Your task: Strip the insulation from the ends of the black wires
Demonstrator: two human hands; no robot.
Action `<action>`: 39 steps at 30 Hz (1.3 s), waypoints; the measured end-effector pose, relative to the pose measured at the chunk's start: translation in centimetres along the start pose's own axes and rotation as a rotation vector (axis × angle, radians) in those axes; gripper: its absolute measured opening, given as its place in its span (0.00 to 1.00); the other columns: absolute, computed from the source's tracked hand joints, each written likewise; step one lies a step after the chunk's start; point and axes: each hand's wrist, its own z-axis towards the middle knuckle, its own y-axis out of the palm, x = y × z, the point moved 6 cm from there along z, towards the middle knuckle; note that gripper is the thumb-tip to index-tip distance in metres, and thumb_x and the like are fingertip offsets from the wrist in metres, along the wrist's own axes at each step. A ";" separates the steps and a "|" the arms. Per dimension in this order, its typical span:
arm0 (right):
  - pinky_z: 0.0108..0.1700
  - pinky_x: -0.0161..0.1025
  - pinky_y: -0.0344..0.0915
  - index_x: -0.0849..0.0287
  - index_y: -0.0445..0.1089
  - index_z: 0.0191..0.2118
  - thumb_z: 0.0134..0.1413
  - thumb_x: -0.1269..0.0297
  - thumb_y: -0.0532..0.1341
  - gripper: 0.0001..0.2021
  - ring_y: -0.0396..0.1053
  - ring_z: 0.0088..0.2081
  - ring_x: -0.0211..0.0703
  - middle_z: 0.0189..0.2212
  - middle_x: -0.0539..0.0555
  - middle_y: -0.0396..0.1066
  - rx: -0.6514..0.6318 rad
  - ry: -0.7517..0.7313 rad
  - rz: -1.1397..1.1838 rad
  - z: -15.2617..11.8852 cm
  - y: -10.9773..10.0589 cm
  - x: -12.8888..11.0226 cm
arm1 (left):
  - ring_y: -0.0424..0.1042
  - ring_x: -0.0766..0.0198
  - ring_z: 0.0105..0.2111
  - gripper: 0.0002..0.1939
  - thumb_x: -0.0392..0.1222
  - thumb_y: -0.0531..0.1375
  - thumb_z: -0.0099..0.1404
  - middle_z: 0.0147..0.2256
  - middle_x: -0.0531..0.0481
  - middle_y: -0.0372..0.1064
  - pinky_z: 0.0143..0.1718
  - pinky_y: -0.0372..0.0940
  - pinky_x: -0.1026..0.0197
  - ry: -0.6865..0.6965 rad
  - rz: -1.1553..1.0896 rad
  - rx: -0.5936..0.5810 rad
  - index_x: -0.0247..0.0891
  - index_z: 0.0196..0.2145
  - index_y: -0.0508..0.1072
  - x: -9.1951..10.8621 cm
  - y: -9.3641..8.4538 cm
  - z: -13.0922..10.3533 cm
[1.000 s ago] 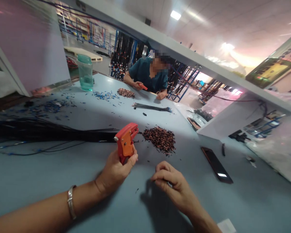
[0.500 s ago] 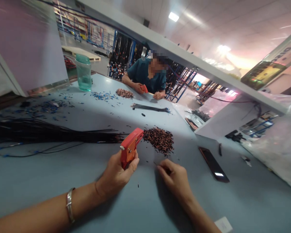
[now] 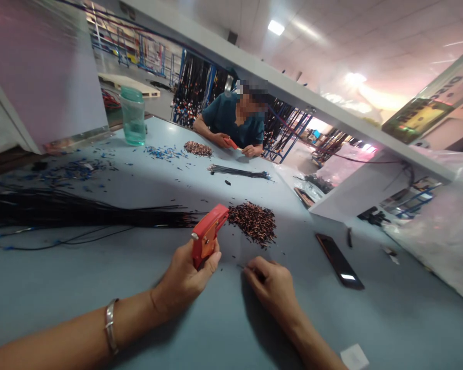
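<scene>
My left hand (image 3: 189, 275) is wrapped round a red and orange hand tool (image 3: 210, 231), its head beside the tips of a long bundle of black wires (image 3: 100, 211). To the right of the tool lies a heap of small black and copper-coloured pieces (image 3: 253, 222). Below that heap, my right hand (image 3: 270, 282) is closed in a pinch, with a tiny dark sliver at the fingertips that is too small to name. Blue-tipped pieces (image 3: 75, 171) are scattered beyond the wires.
Across the table (image 3: 185, 329) a person (image 3: 235, 123) holds a similar red tool. A green bottle (image 3: 132, 117) stands at the back left. On the right lie a phone (image 3: 339, 261) and clear plastic (image 3: 440, 231); a white beam (image 3: 293, 92) runs overhead.
My right hand has moved slightly left and down. A small dark piece below the tool is no longer where it lay; another shows higher up. My left hand has stayed nearly still.
</scene>
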 end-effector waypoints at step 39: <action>0.24 0.37 0.51 0.57 0.77 0.38 0.58 0.65 0.55 0.12 0.73 0.26 0.48 0.25 0.58 0.78 0.113 0.526 -0.487 1.6 -6.5 10.7 | 0.65 0.66 0.24 0.07 0.43 0.57 0.64 0.26 0.53 0.66 0.27 0.63 0.65 0.014 0.013 0.039 0.38 0.31 0.69 -0.3 -0.4 0.3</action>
